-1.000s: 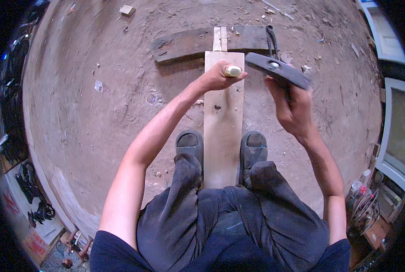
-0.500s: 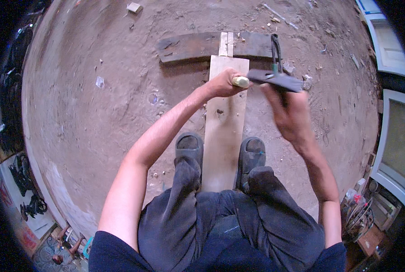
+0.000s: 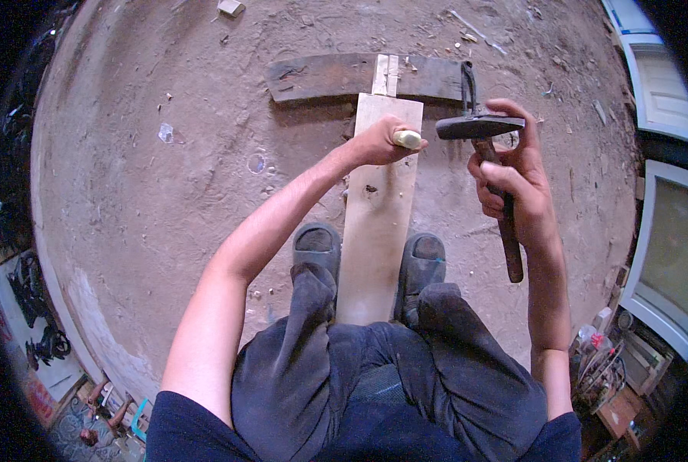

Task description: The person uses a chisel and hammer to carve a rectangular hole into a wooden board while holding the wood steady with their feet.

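Head view: left hand point(image 3: 381, 141) is gripping a pale-handled chisel point(image 3: 407, 138) on the plank's point(image 3: 376, 231) far end; right hand point(image 3: 513, 185) is holding the hammer point(image 3: 482, 154) raised beside it; cutting looks barely begun.

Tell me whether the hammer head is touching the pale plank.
Apart. The head view shows the hammer head raised in the right hand, right of the plank.
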### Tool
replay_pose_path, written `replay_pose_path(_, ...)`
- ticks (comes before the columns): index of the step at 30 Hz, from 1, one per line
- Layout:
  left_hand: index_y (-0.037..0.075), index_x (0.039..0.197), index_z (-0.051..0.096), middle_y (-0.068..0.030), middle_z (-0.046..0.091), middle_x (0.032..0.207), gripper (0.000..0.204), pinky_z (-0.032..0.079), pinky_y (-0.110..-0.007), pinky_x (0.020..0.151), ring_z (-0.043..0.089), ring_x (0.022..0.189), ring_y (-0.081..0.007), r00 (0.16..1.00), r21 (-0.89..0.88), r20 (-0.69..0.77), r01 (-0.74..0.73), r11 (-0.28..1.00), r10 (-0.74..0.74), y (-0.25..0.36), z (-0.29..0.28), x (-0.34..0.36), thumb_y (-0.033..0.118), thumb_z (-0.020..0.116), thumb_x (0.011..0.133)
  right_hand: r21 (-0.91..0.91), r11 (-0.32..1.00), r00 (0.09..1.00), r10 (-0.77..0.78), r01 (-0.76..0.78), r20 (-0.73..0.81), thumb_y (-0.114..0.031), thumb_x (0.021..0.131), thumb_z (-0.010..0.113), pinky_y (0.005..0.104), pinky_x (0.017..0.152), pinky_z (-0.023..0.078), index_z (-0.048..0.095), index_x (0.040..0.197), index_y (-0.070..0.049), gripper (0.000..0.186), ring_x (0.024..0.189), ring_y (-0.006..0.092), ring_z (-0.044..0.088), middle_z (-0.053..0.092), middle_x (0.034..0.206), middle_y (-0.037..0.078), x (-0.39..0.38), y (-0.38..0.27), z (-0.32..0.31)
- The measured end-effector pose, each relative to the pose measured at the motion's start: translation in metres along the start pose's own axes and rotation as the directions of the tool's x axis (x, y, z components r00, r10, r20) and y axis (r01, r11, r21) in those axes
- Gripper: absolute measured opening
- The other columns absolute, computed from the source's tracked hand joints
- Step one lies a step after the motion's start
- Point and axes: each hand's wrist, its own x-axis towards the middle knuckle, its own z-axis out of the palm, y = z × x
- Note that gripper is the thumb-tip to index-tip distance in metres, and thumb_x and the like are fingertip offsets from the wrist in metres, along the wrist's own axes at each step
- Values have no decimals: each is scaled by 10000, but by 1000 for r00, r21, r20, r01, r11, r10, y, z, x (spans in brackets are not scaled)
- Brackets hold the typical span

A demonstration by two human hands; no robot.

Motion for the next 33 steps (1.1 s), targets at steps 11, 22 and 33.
replay_pose_path(11,10,662,531,-67,397,543,381,351,-346,492,371,545,-110,990,86,41,-138,987,134,-2,5,0,266,637,924,363,929,992,26,-69,123,-577,981,351,214,303,225,508,1252,-125,551,350,31,310,386,543,-43,7,38,-18)
replay_pose_path(22,17,667,537,-62,438,554,363,368,-341,511,390,563,-103,996,45,64,-71,996,68,3,5,-2,260,653,911,260,966,1000,-16,9,27,-426,962,478,215,285,234,537,1112,-68,393,316,39,281,360,477,-34,0,34,-10)
replay_pose_path(33,41,914,695,-80,699,783,113,500,-296,655,619,707,-114,989,128,136,36,991,-53,0,0,-1,60,692,803,271,961,999,-49,52,-16,-317,934,486,239,307,272,581,1021,-22,322,333,59,351,473,512,1,-6,37,-2)
